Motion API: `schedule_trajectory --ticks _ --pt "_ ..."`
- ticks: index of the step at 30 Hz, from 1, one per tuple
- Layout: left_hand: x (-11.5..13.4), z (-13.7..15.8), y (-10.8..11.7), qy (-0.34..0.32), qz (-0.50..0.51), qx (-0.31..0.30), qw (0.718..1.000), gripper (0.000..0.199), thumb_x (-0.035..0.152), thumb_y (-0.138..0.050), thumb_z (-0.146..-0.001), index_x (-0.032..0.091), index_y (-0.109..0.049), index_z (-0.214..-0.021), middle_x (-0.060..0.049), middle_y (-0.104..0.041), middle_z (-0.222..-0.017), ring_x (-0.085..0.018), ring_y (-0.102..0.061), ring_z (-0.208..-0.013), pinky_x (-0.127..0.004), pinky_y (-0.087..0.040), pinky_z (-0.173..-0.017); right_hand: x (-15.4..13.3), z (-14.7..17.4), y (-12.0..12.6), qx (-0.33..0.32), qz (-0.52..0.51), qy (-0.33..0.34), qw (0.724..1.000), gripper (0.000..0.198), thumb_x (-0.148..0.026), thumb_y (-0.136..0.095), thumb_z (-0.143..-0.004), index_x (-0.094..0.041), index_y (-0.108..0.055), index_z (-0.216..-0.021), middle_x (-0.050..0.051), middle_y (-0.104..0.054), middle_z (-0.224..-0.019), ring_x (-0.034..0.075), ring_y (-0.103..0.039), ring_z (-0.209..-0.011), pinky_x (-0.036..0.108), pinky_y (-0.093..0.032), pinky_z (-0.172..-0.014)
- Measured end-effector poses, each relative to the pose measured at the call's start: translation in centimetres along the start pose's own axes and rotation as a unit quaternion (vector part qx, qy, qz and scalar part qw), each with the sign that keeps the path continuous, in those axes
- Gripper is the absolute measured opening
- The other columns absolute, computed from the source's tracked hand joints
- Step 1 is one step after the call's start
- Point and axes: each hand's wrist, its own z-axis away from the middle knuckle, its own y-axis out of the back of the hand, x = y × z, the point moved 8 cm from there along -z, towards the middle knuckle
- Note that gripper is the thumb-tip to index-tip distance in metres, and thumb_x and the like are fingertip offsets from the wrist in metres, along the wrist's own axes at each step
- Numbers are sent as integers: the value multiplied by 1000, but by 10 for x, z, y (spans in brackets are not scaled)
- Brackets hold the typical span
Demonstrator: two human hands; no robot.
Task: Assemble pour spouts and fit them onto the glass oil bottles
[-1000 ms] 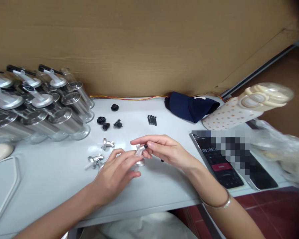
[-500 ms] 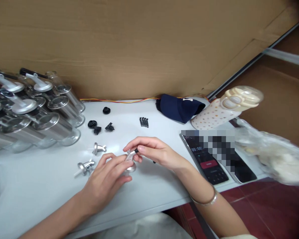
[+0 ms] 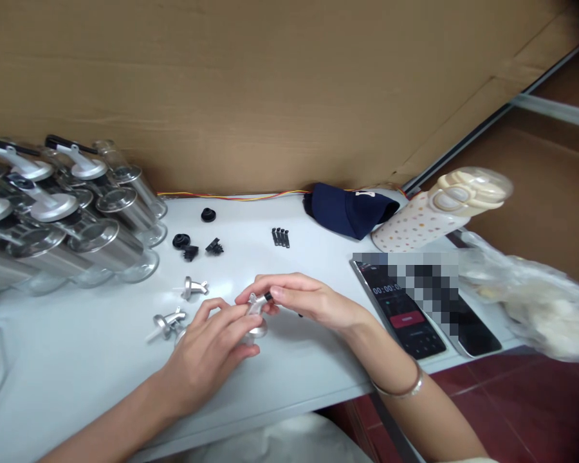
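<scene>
My left hand (image 3: 207, 350) is closed round a silver pour spout (image 3: 257, 331) with a round base, above the table. My right hand (image 3: 318, 305) pinches a small black piece (image 3: 269, 296) at the spout's upper end, thumb and forefinger around it. Whether that piece is fixed on the spout I cannot tell. Left of my hands lie more silver pour spouts (image 3: 193, 288), one partly hidden by my left hand. Beyond them are black ribbed stoppers (image 3: 215, 247) and black rings (image 3: 208, 215). A row of small black flap-like parts (image 3: 280, 238) lies further back.
Glass-and-steel bottles (image 3: 109, 241), some with silver pourers, crowd the left side. A navy cap (image 3: 350, 209), a dotted flask (image 3: 408, 222), two phones (image 3: 405, 328) and a plastic bag (image 3: 535, 302) are on the right. A cardboard wall (image 3: 251, 96) stands behind the table (image 3: 280, 373).
The whole view has shifted slightly. My right hand's fingers have moved a little at the spout's tip; both hands keep their hold.
</scene>
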Motion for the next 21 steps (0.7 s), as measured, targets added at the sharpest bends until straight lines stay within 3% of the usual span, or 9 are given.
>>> schedule_trajectory --ticks 7,21 --pt "2 -2 2 -5 -2 5 1000 15 17 -38 -101 16 -50 -111 -4 -72 -84 -14 -67 -78 -30 -48 -79 6 -2 -1 6 -63 -12 998 36 -48 -66 -83 -15 -66 -96 2 -57 -89 11 -47 -75 26 -37 -72" --pt "4 -3 1 -14 -6 0 1000 14 17 -37 -101 16 -50 -107 -4 -73 -84 -13 -69 -82 -29 -47 -80 -1 0 -2 10 -30 9 999 33 -48 -64 -84 -16 -64 -93 2 -56 -90 12 -49 -82 28 -40 -79"
